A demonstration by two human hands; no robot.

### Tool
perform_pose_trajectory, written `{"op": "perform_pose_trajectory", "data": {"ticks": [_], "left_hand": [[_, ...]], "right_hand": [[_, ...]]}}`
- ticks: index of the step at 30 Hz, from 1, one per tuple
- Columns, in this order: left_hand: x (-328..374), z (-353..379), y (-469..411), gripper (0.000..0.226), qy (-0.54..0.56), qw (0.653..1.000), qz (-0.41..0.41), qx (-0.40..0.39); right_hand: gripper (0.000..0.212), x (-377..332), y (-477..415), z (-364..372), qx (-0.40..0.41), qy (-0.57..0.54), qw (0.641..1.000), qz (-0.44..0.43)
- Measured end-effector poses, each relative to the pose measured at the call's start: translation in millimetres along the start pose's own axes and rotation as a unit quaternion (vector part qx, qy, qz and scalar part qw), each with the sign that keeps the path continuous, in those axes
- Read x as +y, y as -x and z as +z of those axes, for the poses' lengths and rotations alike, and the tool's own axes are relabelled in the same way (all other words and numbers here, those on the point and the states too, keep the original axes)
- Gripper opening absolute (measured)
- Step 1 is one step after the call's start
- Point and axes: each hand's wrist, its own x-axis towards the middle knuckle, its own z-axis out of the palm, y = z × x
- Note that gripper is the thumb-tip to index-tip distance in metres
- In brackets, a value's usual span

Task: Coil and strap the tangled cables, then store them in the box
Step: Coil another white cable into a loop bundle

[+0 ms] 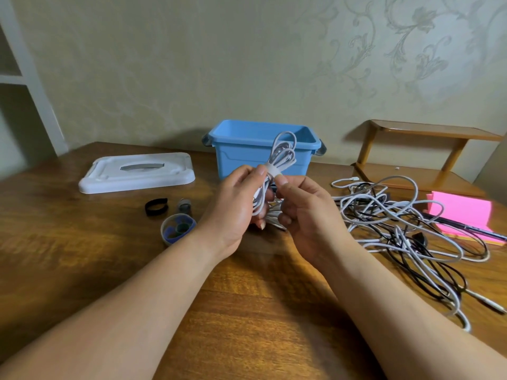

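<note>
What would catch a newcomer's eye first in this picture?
At the centre, the left hand and the right hand hold a coiled white cable with a pale strap round it, in front of the open blue box. To the right, a heap of tangled cables lies on the table beside bright pink paper.

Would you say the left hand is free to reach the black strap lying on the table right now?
Probably not yet: the left hand grips the coiled white cable and would have to let go first. The black strap itself lies uncovered to its left.
</note>
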Motion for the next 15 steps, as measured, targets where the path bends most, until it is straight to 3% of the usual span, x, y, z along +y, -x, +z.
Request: {"op": "perform_pose_trajectory", "data": {"ticks": [8, 15], "left_hand": [[-2.4, -3.2, -1.0, 0.028, -0.016, 1.000, 0.009, -0.001], [4.2, -5.8, -1.4, 0.040, 0.052, 0.994, -0.095, -0.034]], "right_hand": [[0.019, 2.0, -6.6, -7.8, -0.013, -0.023, 0.999, 0.046], [0.014, 0.0, 0.9, -4.8, -0.046, -0.005, 0.999, 0.025]]}}
